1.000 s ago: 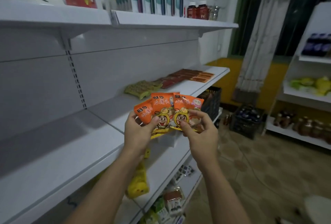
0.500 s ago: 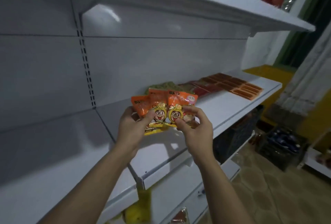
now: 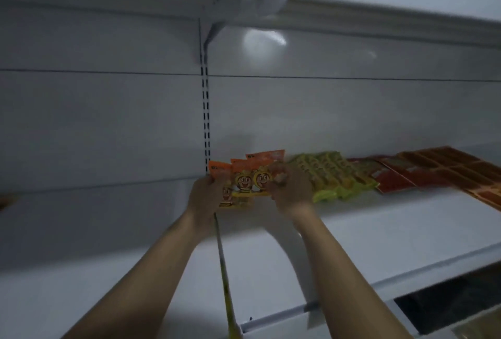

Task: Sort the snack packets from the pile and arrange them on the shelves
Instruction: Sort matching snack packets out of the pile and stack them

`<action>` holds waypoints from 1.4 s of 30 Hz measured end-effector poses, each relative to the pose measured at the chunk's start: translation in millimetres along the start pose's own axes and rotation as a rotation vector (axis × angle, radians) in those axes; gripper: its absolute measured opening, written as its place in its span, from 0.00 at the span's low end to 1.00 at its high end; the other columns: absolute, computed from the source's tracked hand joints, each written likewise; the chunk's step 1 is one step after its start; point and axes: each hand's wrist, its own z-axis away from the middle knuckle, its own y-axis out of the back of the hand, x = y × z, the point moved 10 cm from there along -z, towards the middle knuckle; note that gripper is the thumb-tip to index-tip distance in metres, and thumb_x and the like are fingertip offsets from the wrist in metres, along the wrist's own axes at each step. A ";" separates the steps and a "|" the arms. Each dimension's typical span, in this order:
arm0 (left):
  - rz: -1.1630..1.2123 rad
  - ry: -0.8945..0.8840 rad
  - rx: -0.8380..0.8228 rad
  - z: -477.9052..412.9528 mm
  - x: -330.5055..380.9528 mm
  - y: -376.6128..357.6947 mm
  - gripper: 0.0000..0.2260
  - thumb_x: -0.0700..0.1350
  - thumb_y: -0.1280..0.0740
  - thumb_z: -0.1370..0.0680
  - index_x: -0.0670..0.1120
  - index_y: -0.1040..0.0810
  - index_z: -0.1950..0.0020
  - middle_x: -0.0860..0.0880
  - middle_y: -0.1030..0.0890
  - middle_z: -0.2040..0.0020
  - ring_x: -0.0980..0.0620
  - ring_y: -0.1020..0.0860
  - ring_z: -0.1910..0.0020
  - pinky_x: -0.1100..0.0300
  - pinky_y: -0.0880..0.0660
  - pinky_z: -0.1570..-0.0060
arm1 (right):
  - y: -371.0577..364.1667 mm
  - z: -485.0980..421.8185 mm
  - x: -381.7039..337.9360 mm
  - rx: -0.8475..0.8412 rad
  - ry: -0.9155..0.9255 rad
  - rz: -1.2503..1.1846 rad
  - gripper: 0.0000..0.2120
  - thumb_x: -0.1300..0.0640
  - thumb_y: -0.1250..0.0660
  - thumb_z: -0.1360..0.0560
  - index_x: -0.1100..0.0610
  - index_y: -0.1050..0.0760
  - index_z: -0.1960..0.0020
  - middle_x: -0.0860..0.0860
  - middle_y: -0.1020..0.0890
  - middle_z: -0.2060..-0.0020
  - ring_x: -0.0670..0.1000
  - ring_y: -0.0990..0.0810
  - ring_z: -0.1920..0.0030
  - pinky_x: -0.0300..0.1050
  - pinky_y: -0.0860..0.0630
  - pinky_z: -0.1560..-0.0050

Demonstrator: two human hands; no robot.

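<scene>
Shelf [image 3: 352, 243]: white, rows laid flat along back, R side.
Green packets [image 3: 325, 173], then red packets [image 3: 393, 180] further R.
Orange packets [image 3: 253, 170]: fan of 3, at back of shelf, just L of green row. Contact w/ shelf unclear (blur).
L hand [image 3: 203, 197] pinches fan's L edge; R hand [image 3: 290, 195] pinches R edge, fingers curled on foil.
Judgement: lower flat, keep overlap even, butt vs green row w/o riding over it, release both sides together.
</scene>
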 end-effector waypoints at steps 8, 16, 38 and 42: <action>-0.504 -0.035 0.250 -24.4 1.0 19.1 0.16 0.47 0.42 0.16 0.39 0.18 0.47 0.40 0.17 0.48 0.41 0.19 0.48 0.55 0.24 0.50 | -23.7 -21.4 20.9 -0.141 0.067 0.202 0.14 0.67 0.35 0.27 0.56 0.20 0.45 0.54 0.17 0.50 0.55 0.20 0.48 0.33 0.35 0.62; -1.026 -0.243 0.429 -16.0 5.9 32.9 0.27 0.53 0.35 0.21 0.47 0.34 0.24 0.41 0.34 0.25 0.38 0.38 0.27 0.42 0.38 0.32 | -26.0 -26.5 30.7 0.005 0.082 0.084 0.13 0.65 0.35 0.27 0.53 0.21 0.46 0.54 0.22 0.48 0.47 0.27 0.58 0.35 0.38 0.61; -1.534 -0.529 0.003 -7.6 -7.7 -53.5 0.21 0.56 0.44 0.26 0.51 0.20 0.42 0.48 0.17 0.48 0.42 0.20 0.49 0.45 0.25 0.48 | -49.9 -16.8 41.7 -0.250 0.171 0.704 0.25 0.50 0.59 0.18 0.53 0.38 0.24 0.51 0.36 0.25 0.51 0.46 0.22 0.50 0.53 0.23; -1.544 -0.526 -0.012 -13.2 -12.3 -56.3 0.23 0.56 0.47 0.25 0.49 0.20 0.38 0.47 0.18 0.43 0.41 0.20 0.45 0.42 0.26 0.44 | -52.1 -21.6 44.7 -0.239 0.153 0.663 0.26 0.50 0.58 0.18 0.57 0.38 0.25 0.55 0.39 0.23 0.54 0.49 0.21 0.50 0.55 0.23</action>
